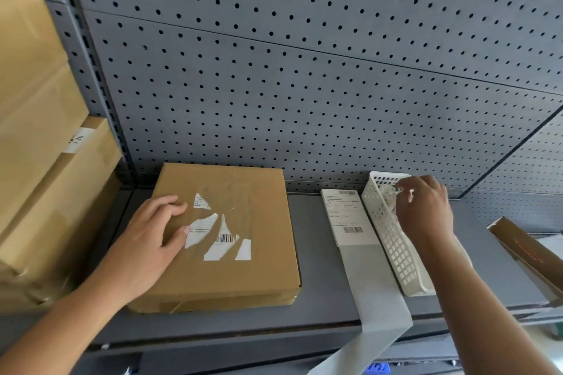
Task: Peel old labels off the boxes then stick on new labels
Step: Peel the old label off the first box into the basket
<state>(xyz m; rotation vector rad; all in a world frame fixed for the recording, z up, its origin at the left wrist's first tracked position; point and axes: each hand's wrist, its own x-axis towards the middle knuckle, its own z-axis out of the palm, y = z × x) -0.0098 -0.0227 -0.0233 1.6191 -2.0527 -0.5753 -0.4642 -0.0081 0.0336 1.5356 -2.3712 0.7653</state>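
1. the box (243,268) lies flat on the shelf, with torn pieces of the old label (222,237) on its top.
2. the left hand (149,234) rests on the box, fingers loosely spread, steadying it.
3. the right hand (426,210) is over the white basket (396,246), fingertips bunched on what looks like a peeled scrap (411,194).
4. peeling is partly done; next, drop the scrap, then lift the remaining pieces by their edges.
5. a new label (347,216) waits between box and basket.
6. around them are the grey shelf (320,298), a pegboard (304,85) behind and stacked cartons (39,161) to the left.

Grey perforated back panel (304,70) above a grey metal shelf (323,283), slotted upright (88,70) at left.
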